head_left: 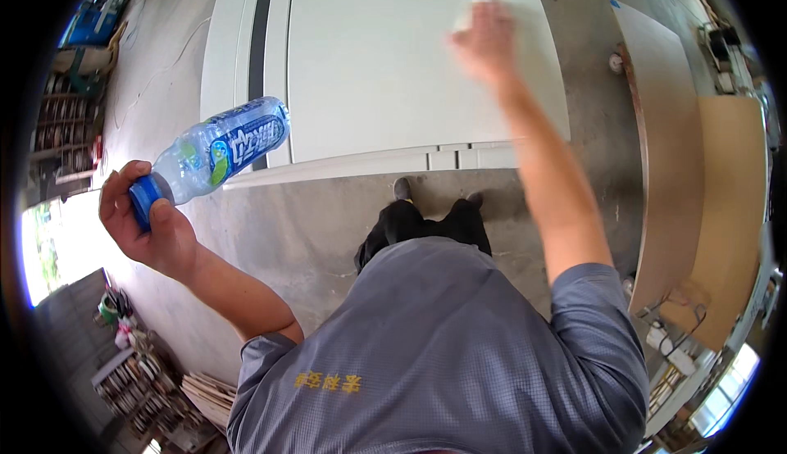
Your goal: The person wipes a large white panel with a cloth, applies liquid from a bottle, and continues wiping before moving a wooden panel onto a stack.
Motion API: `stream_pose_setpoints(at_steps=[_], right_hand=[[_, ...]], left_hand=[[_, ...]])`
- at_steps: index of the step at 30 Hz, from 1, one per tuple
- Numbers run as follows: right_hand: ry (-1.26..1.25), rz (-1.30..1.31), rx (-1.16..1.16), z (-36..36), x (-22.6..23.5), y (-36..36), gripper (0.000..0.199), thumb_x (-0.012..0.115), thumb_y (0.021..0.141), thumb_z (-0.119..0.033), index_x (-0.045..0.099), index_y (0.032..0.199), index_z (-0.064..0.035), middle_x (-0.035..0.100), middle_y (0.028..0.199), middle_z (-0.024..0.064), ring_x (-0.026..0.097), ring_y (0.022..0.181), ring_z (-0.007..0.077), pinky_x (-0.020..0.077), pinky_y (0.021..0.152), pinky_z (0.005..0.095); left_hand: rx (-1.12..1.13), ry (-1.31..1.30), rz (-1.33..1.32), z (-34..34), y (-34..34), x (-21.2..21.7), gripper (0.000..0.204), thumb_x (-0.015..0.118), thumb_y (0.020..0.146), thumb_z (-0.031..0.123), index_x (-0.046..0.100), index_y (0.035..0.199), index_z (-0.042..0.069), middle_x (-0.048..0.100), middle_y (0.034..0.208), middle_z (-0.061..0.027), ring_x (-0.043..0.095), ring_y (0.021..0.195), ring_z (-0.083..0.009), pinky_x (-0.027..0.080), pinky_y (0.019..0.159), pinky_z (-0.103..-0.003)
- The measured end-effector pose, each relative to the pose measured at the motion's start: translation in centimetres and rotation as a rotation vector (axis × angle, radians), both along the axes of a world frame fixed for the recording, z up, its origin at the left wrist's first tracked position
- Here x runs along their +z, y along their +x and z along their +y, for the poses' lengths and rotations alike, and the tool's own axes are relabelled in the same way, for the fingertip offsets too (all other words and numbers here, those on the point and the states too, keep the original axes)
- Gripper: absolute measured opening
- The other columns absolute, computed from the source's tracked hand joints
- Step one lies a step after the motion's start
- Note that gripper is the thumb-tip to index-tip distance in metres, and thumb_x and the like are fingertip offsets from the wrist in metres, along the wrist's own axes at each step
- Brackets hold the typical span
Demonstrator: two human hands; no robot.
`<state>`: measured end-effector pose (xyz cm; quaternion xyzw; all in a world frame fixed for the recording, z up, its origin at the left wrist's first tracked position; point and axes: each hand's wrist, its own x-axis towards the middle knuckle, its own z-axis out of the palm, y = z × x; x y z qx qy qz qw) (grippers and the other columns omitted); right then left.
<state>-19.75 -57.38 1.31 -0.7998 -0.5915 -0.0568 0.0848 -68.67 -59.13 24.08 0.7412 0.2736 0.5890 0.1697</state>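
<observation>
At the left, my left hand (156, 229) is closed around the blue cap end of a clear plastic bottle (193, 165). The bottle has a blue and green label, lies nearly sideways in the air and points up to the right. My right arm reaches forward over a large pale panel (369, 61). Motion smears my right hand (488, 40), whose fingers look bent and pressed together against the panel's surface. A whitish edge shows beside those fingers, too blurred to name.
More pale panels with a dark gap lie at the left (225, 36). Brown boards (668, 143) stand along the right. Shelving with stacked rolls (70, 130) is at far left, and a thin cable (168, 65) runs over the concrete floor. My feet are close to the panel's near edge.
</observation>
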Motion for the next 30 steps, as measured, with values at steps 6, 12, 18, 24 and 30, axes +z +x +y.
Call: stream_pose_setpoints(at_steps=[6,12,18,24,30], right_hand=[[-0.09,0.15,0.854,-7.4,2.6,-6.4,0.089,0.044,0.103,-0.064,0.028,0.161,0.0017,0.033,0.167,0.0186,0.028,0.156,0.0309,0.0162,0.13,0.0436],[0.03,-0.019,0.437,6.7,-1.1,12.9,0.083,0.048,0.102,-0.059,0.037,0.156,0.0031,0.037,0.164,0.0209,0.034,0.153,0.0309,0.025,0.126,0.0451],[-0.138,0.092,1.162,-7.7,-0.4,0.3,0.091,0.045,0.101,-0.065,0.024,0.164,-0.0022,0.025,0.171,0.0159,0.024,0.158,0.0286,0.0176,0.13,0.0436],[0.067,-0.091,0.839,0.3,-2.7,15.4,0.092,0.049,0.1,-0.065,0.032,0.159,0.0039,0.031,0.168,0.0206,0.031,0.155,0.0339,0.0216,0.128,0.0474],[-0.222,0.071,1.12,-12.6,1.9,9.2,0.092,0.049,0.1,-0.064,0.029,0.161,0.0021,0.03,0.168,0.0188,0.028,0.156,0.0343,0.0207,0.128,0.0488]], left_hand=[[0.268,-0.094,-0.065,-11.6,-0.6,-1.6,0.064,0.082,0.091,0.029,0.052,0.138,-0.002,0.067,0.123,-0.0175,0.062,0.108,-0.0239,0.051,0.094,-0.035],[0.664,-0.215,0.065,-23.4,4.6,-4.6,0.06,0.085,0.087,0.026,0.055,0.132,0.0,0.068,0.119,-0.0151,0.064,0.107,-0.0237,0.05,0.1,-0.039],[0.853,-0.346,0.005,-31.8,7.7,-5.8,0.066,0.086,0.087,0.028,0.052,0.136,-0.001,0.069,0.119,-0.0152,0.063,0.109,-0.0245,0.05,0.1,-0.039],[0.812,-0.348,-0.112,-33.0,7.9,-6.2,0.063,0.083,0.089,0.023,0.051,0.138,-0.002,0.067,0.121,-0.0174,0.061,0.113,-0.025,0.046,0.105,-0.041],[0.782,-0.292,-0.098,-33.6,6.9,-7.1,0.061,0.082,0.09,0.019,0.051,0.138,-0.003,0.068,0.122,-0.0188,0.061,0.114,-0.0268,0.046,0.106,-0.043]])
